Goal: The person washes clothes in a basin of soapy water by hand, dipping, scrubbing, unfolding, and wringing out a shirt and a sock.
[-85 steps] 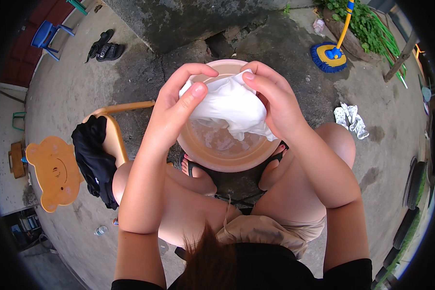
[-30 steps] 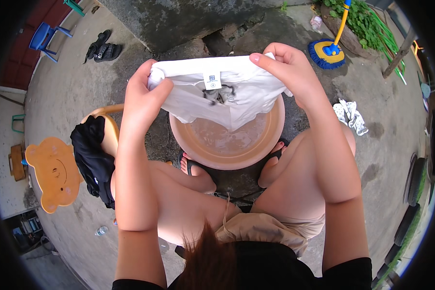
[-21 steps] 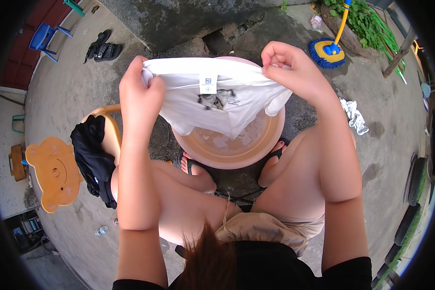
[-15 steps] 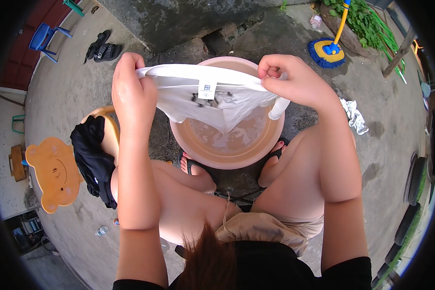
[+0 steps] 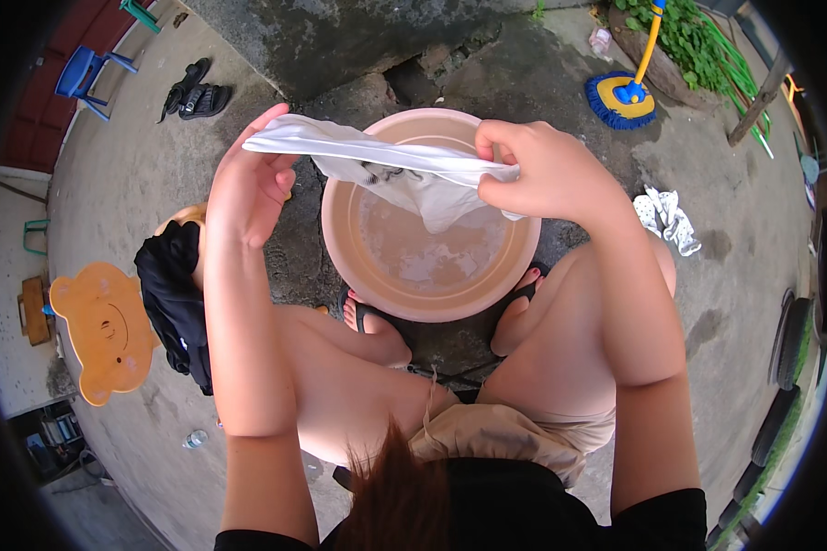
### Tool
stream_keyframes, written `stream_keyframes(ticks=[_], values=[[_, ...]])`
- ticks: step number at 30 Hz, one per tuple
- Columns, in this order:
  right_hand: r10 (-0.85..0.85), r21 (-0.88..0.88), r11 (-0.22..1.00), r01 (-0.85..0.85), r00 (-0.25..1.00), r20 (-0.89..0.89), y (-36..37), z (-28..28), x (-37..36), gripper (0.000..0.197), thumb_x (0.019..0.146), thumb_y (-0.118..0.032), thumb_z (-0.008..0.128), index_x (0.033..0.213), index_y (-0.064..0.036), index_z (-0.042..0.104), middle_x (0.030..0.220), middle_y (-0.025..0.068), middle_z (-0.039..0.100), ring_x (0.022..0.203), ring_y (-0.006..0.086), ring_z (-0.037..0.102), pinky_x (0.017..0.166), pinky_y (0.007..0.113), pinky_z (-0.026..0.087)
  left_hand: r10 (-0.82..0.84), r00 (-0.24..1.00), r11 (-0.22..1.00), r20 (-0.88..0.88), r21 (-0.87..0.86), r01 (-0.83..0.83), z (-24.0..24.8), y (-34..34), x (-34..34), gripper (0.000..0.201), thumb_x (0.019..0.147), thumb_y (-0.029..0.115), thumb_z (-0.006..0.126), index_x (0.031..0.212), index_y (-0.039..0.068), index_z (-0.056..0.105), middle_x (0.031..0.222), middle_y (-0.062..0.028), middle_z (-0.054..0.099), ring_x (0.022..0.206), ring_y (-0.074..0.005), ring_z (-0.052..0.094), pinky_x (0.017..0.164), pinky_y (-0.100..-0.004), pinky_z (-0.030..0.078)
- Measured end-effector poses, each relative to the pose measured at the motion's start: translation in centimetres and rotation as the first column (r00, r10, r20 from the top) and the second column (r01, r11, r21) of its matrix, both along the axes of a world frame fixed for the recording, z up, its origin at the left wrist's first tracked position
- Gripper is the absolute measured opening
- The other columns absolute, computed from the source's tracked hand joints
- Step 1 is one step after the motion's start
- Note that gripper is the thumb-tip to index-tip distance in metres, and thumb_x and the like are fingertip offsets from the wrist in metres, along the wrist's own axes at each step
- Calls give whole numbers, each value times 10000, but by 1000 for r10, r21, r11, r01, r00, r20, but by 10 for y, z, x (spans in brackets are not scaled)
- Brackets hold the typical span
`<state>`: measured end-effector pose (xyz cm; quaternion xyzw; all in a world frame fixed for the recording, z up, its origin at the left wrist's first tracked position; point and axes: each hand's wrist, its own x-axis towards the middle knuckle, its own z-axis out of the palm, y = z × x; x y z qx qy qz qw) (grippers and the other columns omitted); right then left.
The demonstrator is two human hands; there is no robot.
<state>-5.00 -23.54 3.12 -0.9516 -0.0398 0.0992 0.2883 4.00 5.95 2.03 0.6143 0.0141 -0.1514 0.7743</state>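
Observation:
A white garment (image 5: 377, 151) with a long banded edge is stretched between my two hands above a pinkish-tan basin (image 5: 338, 266). Cloudy water with patches of foam lies in the basin. At the band's left end, my left hand (image 5: 253, 188) supports the cloth, its fingers fairly straight and loosely round it. Thumb and bent fingers of my right hand (image 5: 533, 170) pinch the other end. The loose middle of the cloth sags to a point over the water, and a dark print shows partly on it.
Beside my left leg, black cloth (image 5: 175, 294) hangs over an orange bear-faced chair (image 5: 106, 331). White patterned cloth (image 5: 669, 220) lies on the ground at right. A blue-and-yellow mop (image 5: 623, 99), black sandals (image 5: 198, 92) and a blue stool (image 5: 83, 78) stand farther off.
My left hand has loosened, its fingers straightening at the band. The band has tilted so that its label no longer shows, and the right hand has shifted slightly left and down.

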Motion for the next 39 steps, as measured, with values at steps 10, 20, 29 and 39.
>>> stream_keyframes(ticks=[10,20,29,39], values=[[-148,-142,972,188,957,250,-5,-36,12,246,811,-191,497,929,-17,624,877,213,644,843,381,634,776,459,512,147,987,970,-67,-187,-157,-11,-15,0,298,937,108,462,1206,8,544,946,-64,623,776,-80,572,547,-159,435],[-525,657,610,443,847,-84,-18,-72,48,310,917,-134,361,1074,-23,604,996,131,613,858,196,633,743,319,514,-306,930,664,202,745,56,-12,-24,-10,229,868,186,519,1040,67,612,790,-35,607,672,-114,551,590,-239,418],[-447,752,-275,600,612,-652,-22,-145,75,253,919,-44,406,1127,65,499,1067,179,582,974,255,612,888,408,514,-122,993,708,4,701,84,-82,-30,22,165,838,158,543,925,21,570,857,-117,637,802,-202,639,642,-314,520],[-592,181,806,564,782,198,42,-282,33,230,892,-260,552,982,-51,591,804,220,638,762,332,641,673,406,491,347,694,800,-631,-186,-570,-300,-66,-12,271,937,184,489,1157,28,507,1139,-122,520,995,-231,561,788,-370,581]])
